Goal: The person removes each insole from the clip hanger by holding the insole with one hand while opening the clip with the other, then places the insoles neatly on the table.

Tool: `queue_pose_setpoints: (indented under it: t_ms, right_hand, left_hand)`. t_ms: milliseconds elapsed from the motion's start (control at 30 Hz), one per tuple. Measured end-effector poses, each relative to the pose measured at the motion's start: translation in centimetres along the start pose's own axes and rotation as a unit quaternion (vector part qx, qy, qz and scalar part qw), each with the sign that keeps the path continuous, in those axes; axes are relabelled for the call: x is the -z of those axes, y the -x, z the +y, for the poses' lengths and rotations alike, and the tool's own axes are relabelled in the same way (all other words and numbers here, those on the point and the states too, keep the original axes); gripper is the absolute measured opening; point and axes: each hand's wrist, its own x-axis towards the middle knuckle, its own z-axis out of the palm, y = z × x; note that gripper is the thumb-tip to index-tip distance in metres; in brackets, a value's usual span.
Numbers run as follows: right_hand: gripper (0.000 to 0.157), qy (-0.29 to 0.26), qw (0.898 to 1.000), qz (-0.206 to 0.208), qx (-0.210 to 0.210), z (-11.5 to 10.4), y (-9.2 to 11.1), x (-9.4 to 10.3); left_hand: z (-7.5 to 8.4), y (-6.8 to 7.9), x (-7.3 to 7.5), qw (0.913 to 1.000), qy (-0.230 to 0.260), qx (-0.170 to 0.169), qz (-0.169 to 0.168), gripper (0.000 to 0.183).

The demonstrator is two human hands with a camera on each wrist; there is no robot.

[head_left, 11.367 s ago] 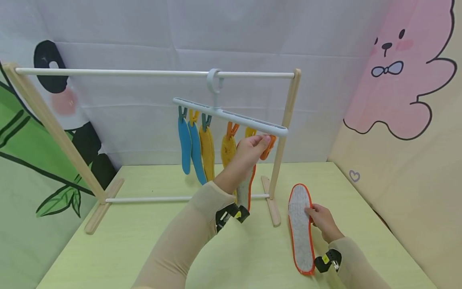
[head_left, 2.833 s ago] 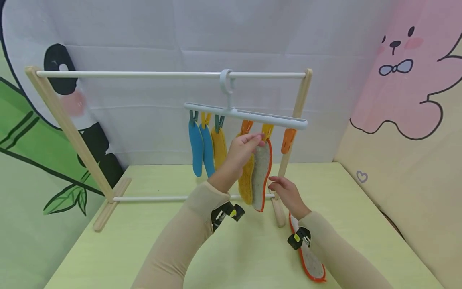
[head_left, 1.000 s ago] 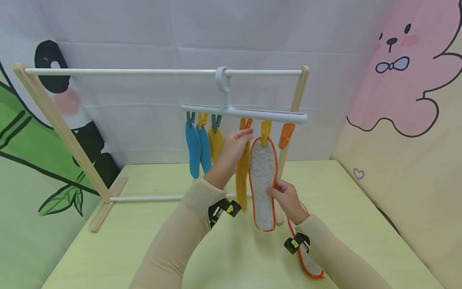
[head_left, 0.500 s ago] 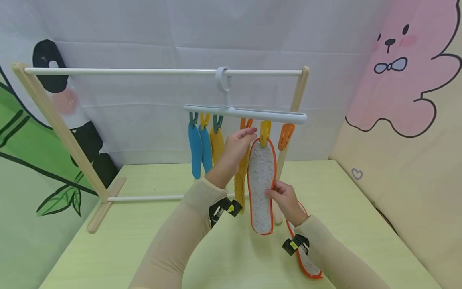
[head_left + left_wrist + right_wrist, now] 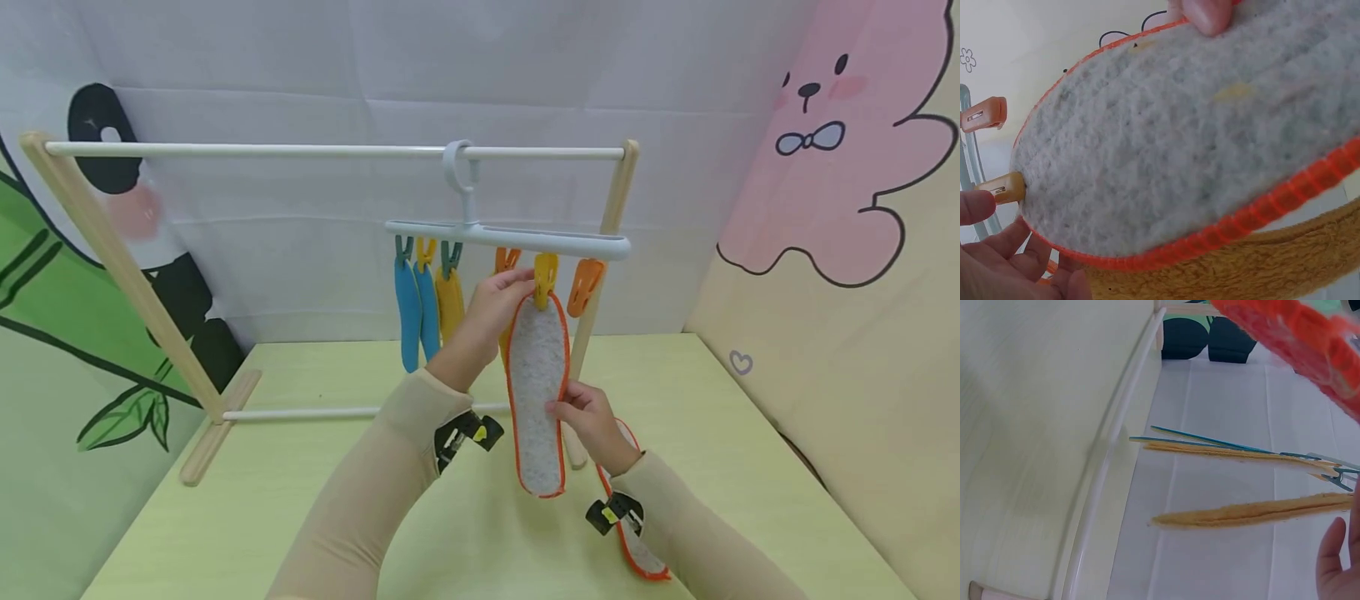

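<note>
A grey felt insole (image 5: 537, 392) with an orange-red rim hangs from a yellow clothespin (image 5: 546, 281), facing me. My right hand (image 5: 596, 421) pinches its right edge at mid-length, thumb in front. Up at the top left of this insole is my left hand (image 5: 486, 321). In the left wrist view its thumb (image 5: 975, 207) touches the yellow clothespin, and its other fingers reach loosely behind the insole's edge. To the right, an orange clothespin (image 5: 585, 287) hangs with nothing in it. A second grey insole (image 5: 642, 550) lies on the table, partly hidden by my right forearm.
A pale blue hanger (image 5: 547, 240) hooks over the rack's white top bar (image 5: 300, 151). Two blue insoles (image 5: 408, 317) and a yellow one (image 5: 450, 304) hang further left. Another yellow insole (image 5: 1254, 511) hangs behind the grey one. Wooden posts (image 5: 123, 275) stand at both ends.
The right hand has set one grey insole on the table and taken hold of the hanging one, which now faces me. My left hand has shifted right onto the yellow clothespin.
</note>
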Motion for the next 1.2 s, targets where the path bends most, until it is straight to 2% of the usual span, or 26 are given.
queue_pose_setpoints:
  t_ms: [500, 833, 1200]
  right_hand:
    - [0.029, -0.009, 1.0, -0.01, 0.007, 0.44, -0.04, -0.32]
    - [0.03, -0.014, 1.0, -0.017, 0.011, 0.6, -0.33, -0.49]
    - [0.028, -0.013, 1.0, -0.017, 0.009, 0.62, -0.57, -0.57]
  left_hand:
    - [0.15, -0.16, -0.3, 0.9998, 0.002, 0.016, -0.009, 0.038]
    - [-0.02, -0.58, -0.35, 0.9994, 0.006, -0.023, -0.026, 0.037]
    - [0.15, -0.55, -0.45, 0.9984, 0.01, -0.035, -0.043, 0.04]
